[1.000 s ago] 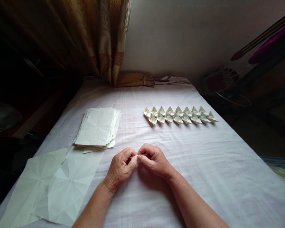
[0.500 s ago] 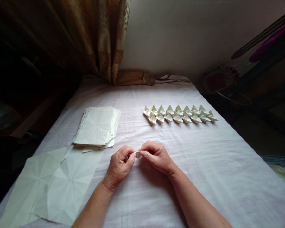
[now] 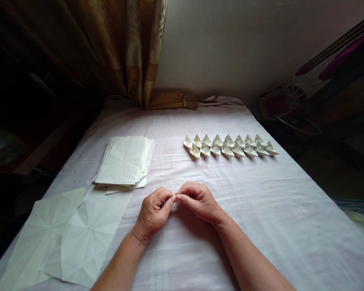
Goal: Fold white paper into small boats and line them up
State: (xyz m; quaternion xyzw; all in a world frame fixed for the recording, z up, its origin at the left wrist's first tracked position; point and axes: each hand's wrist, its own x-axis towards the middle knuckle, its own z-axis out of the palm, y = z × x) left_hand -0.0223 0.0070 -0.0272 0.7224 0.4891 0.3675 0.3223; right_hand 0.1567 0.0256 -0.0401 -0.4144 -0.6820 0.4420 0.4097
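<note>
Head view: folded pieces (image 3: 228, 146) set out, creased sheets (image 3: 86, 238) left flat.
Two rows, apparently complete, stand at far right; a paper stack (image 3: 119, 161) and the loose sheets, seemingly unassembled, lie at left. Left hand (image 3: 154, 208) and right hand (image 3: 200, 204) meet between, grips pinched, apparently on a small piece the fingertips hide.

A grey wall (image 3: 224, 48) stands behind the far edge of the cloth-covered counter (image 3: 303, 214). A gold patterned curtain (image 3: 135, 52) hangs near the far left corner; a fringed band (image 3: 170, 101) lies beside its foot. Soft light covers the top; areas beyond both side edges are dark.
</note>
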